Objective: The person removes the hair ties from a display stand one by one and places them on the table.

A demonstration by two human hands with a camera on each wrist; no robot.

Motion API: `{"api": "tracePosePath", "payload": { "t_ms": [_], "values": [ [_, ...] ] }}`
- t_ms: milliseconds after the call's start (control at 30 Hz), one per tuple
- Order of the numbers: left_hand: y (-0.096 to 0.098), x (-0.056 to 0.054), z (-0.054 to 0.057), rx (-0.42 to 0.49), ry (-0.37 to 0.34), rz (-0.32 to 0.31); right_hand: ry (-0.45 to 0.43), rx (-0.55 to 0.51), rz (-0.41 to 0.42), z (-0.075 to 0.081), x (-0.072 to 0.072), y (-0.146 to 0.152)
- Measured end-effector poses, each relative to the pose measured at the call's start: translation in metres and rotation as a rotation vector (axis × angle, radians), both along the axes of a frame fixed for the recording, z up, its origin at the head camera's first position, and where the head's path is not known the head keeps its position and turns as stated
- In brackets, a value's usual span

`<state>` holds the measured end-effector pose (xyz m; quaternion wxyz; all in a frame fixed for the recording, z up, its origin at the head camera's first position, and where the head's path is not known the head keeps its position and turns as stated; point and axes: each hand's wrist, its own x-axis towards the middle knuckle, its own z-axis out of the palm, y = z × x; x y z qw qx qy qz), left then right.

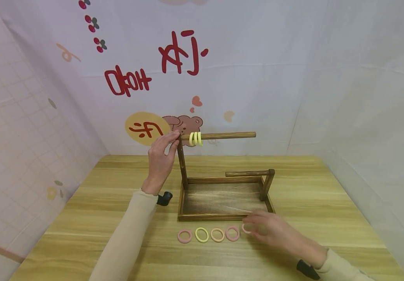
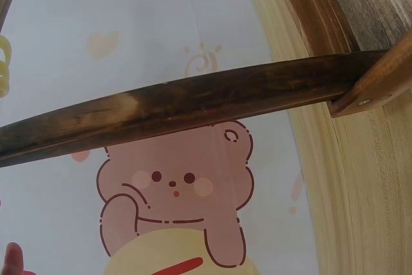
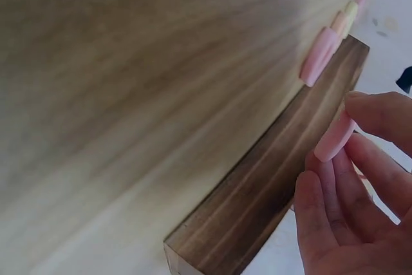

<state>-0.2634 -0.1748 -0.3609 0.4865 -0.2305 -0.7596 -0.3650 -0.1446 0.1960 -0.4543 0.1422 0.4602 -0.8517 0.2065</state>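
Observation:
A brown wooden stand has a tray base, a tall post with a long peg and a short post with a shorter peg. At the top of the tall post, my left hand grips the corner with fingers and thumb. Several yellow rings hang on the long peg near that hand. My right hand, blurred in the head view, pinches a pink ring between thumb and fingers in front of the tray's right corner. To its left, a pink ring lies on the table.
Farther left in the same row lie a peach ring, a yellow ring and another pink ring. The wood-grain table meets a printed white backdrop behind the stand. Dark camera mounts sit at the wrists.

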Motion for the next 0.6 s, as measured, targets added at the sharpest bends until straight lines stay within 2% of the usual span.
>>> {"api": "tracePosePath", "payload": {
  "t_ms": [200,367,600],
  "values": [
    [0.000,0.001,0.001,-0.004,-0.013,-0.002,0.014,0.058,0.000,-0.006,0.001,-0.004],
    [0.001,0.002,0.001,-0.004,-0.021,-0.003,-0.058,0.044,-0.014,-0.010,0.000,-0.005],
    [0.001,0.002,0.002,0.002,-0.011,-0.006,-0.142,0.032,0.045,-0.014,-0.002,-0.005]
  ]
}}
